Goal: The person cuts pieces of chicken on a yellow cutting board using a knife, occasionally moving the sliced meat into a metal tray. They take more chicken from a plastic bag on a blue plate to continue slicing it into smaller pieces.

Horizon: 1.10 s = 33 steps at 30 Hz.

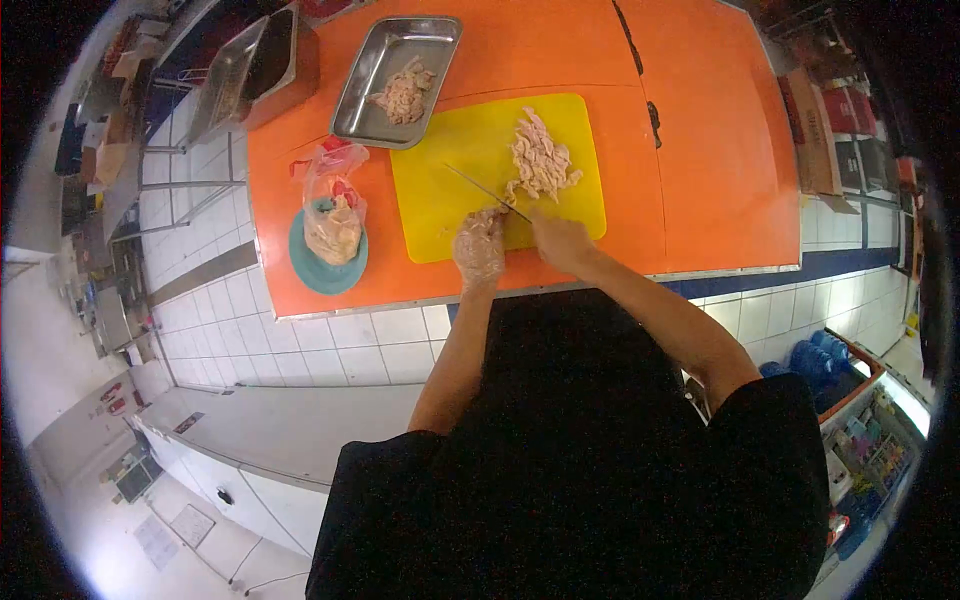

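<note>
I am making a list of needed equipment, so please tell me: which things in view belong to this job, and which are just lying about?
Seem to belong:
knife, in the right hand
yellow cutting board
pale meat strips
steel tray
plastic bag on teal plate

Seem just lying about:
cardboard box
blue plastic containers

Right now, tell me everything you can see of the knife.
The knife has a long, slim blade that looks like metal, pale toward the tip and darker near the grip. The right hand holds it, hiding the handle. It slants over the yellow cutting board, its tip pointing forward and to the left. The gloved left hand is close beside the blade; whether it or the board touches the edge cannot be told.
</note>
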Motion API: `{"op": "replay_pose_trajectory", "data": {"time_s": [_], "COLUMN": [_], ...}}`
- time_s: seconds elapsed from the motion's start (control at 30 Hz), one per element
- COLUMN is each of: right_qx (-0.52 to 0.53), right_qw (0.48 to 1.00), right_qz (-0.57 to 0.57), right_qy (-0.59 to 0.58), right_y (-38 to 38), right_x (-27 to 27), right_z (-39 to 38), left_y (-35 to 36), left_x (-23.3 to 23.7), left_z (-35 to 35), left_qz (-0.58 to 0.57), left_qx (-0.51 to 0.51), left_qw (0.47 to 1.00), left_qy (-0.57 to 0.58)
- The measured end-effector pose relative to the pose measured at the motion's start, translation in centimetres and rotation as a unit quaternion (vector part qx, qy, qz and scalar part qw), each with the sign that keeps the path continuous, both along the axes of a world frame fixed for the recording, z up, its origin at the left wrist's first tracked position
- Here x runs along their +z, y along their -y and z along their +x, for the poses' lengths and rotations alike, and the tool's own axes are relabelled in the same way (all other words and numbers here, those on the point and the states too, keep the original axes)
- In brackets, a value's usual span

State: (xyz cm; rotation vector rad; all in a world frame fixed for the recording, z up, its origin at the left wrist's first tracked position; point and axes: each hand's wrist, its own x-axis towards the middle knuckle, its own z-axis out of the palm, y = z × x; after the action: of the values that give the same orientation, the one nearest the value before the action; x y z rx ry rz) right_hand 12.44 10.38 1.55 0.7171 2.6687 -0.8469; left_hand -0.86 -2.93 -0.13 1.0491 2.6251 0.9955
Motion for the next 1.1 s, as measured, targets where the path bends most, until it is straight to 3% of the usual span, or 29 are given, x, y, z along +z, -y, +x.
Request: {"op": "replay_pose_trajectory", "data": {"time_s": [0.1, 0.2, 0.27, 0.3, 0.4, 0.47, 0.5, 0.57, 0.63, 0.7, 0.77, 0.8, 0.87, 0.97, 1.1], "right_qx": [-0.017, -0.022, 0.003, 0.011, 0.024, 0.029, 0.026, 0.021, -0.069, -0.074, -0.080, -0.099, -0.120, -0.146, -0.107], "right_qw": [1.000, 1.000, 1.000, 0.999, 0.996, 0.995, 0.996, 0.997, 0.996, 0.995, 0.994, 0.994, 0.992, 0.988, 0.994], "right_qz": [0.016, 0.013, 0.001, -0.005, 0.015, 0.040, 0.038, 0.037, 0.041, 0.061, 0.079, 0.053, 0.029, -0.006, -0.005], "right_qy": [-0.004, -0.011, 0.017, 0.043, 0.079, 0.084, 0.074, 0.061, 0.032, 0.011, -0.007, -0.012, -0.017, -0.058, -0.036], "right_y": [0.1, 0.0, -0.5, -0.7, -0.9, -1.3, -1.7, -2.2, -2.4, -2.6, -2.5, -2.4, -2.1, -2.0, -1.4], "right_x": [-0.1, 0.1, 0.1, 0.9, 1.5, 1.3, 1.8, 2.4, 2.7, 2.6, 2.6, 3.5, 4.4, 5.1, 5.1], "right_z": [-3.6, -1.0, 3.0, 4.6, 8.3, 9.0, 8.8, 8.3, 7.8, 7.6, 7.8, 7.6, 7.5, 7.5, 7.0], "left_y": [0.0, 0.4, 0.4, 0.8, 2.1, 2.4, 2.3, 1.7, 1.1, -0.3, -1.9, -2.7, -4.0, -5.0, -4.2], "left_x": [0.2, 0.3, 1.1, 0.8, -0.3, -0.1, 0.7, 2.9, 2.6, 2.9, 3.9, 4.4, 5.4, 3.8, 5.1], "left_z": [0.3, -0.6, -1.5, -2.2, -4.5, -5.6, -5.9, -6.4, -6.5, -6.5, -5.8, -5.4, -4.3, -3.5, -2.2], "left_qz": [-0.054, -0.045, -0.018, -0.016, 0.070, 0.238, 0.240, 0.192, 0.167, 0.143, 0.096, 0.097, 0.101, 0.010, -0.089], "left_qx": [-0.037, -0.015, 0.111, 0.111, 0.164, 0.201, 0.199, 0.169, 0.127, 0.084, -0.026, -0.030, -0.015, 0.061, 0.086], "left_qw": [0.998, 0.999, 0.958, 0.958, 0.943, 0.852, 0.853, 0.882, 0.906, 0.927, 0.956, 0.956, 0.895, 0.901, 0.923], "left_qy": [0.026, 0.019, 0.264, 0.265, 0.279, 0.421, 0.418, 0.395, 0.367, 0.336, 0.277, 0.276, 0.435, 0.430, 0.364]}}
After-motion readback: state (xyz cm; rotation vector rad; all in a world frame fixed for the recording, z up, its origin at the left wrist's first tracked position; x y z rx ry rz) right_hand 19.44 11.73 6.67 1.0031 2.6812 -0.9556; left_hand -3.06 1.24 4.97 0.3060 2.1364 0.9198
